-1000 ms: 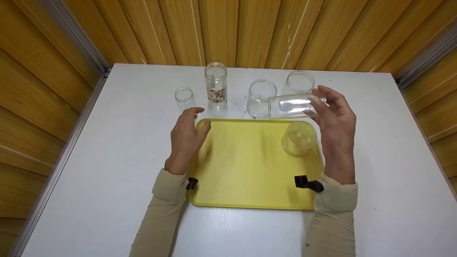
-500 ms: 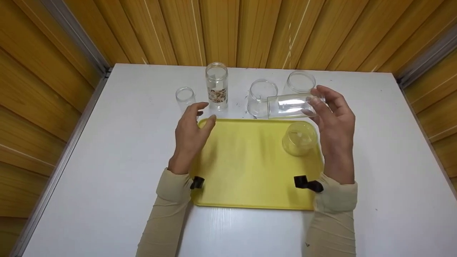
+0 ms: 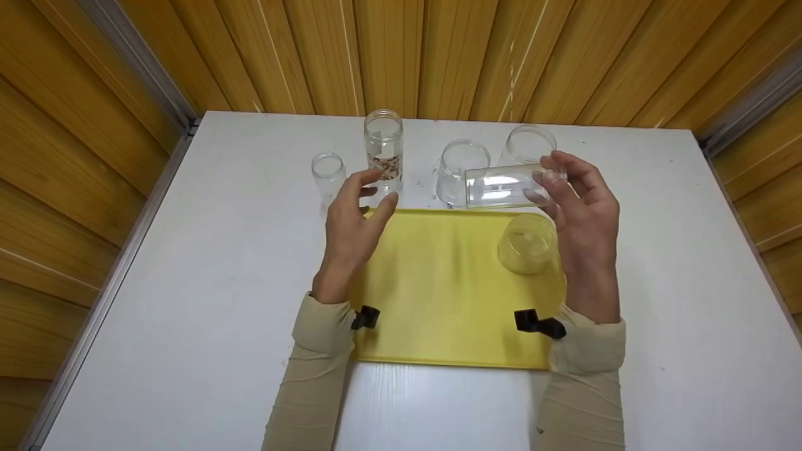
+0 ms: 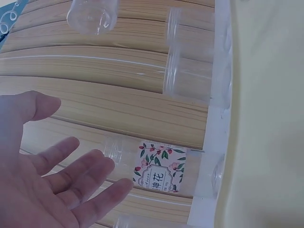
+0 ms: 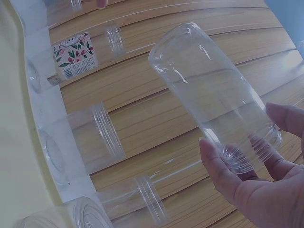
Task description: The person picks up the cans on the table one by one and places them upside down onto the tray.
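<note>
My right hand [image 3: 586, 225] holds a clear plastic jar [image 3: 501, 186] by its threaded neck, above the tray's far edge. The jar lies on its side in the air, its base pointing left; the right wrist view shows thumb and fingers around the threads. My left hand [image 3: 351, 232] holds nothing, its fingers spread and slightly bent over the tray's far left corner. Behind it stands a tall clear jar [image 4: 159, 166] with a flower-patterned label, partly covered by the fingertips in the head view. Another clear jar [image 3: 527, 250] sits upside down in the yellow tray's [image 3: 432, 313] far right corner.
Along the back of the white table [image 3: 188, 250] stand two wide clear jars [image 3: 460, 166], mouths up, partly behind the held jar. A small clear jar [image 3: 328, 169] stands at the left. Wood-patterned panels [image 3: 388, 56] rise behind the table.
My left hand has moved right and slightly away from me, from beside the small jar to in front of the labelled jar. The held jar has shifted slightly left.
</note>
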`<action>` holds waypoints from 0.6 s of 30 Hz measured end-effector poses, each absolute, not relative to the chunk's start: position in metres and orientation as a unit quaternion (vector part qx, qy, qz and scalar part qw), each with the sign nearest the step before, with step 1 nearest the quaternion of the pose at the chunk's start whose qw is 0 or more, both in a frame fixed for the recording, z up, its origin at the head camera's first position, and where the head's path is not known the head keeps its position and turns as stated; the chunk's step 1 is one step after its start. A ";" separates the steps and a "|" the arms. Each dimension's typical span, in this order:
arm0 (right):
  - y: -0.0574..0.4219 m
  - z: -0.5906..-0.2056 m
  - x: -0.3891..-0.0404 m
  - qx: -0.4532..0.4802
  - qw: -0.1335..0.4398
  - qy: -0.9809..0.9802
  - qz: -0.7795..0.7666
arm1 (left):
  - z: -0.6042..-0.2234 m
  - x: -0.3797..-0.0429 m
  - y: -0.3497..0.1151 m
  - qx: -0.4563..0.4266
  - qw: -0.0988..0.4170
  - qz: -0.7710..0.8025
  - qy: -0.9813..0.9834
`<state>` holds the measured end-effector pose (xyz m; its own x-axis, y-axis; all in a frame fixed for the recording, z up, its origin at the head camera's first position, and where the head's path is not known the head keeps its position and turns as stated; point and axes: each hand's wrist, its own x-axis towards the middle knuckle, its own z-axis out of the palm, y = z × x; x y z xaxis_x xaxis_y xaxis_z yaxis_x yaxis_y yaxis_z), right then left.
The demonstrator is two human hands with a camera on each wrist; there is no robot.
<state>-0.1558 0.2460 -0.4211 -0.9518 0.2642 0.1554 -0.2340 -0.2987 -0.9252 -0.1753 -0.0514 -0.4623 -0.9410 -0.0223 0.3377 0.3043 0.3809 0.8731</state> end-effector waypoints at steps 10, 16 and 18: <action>0.243 -0.420 -0.155 -0.011 0.147 -0.577 0.803 | -0.454 -0.173 -0.034 -0.089 0.117 -0.590 -0.794; 0.242 -0.421 -0.156 -0.005 0.140 -0.593 0.793 | -0.449 -0.168 -0.015 -0.110 0.085 -0.619 -0.773; 0.241 -0.421 -0.156 -0.004 0.137 -0.595 0.792 | -0.448 -0.167 -0.009 -0.118 0.074 -0.626 -0.767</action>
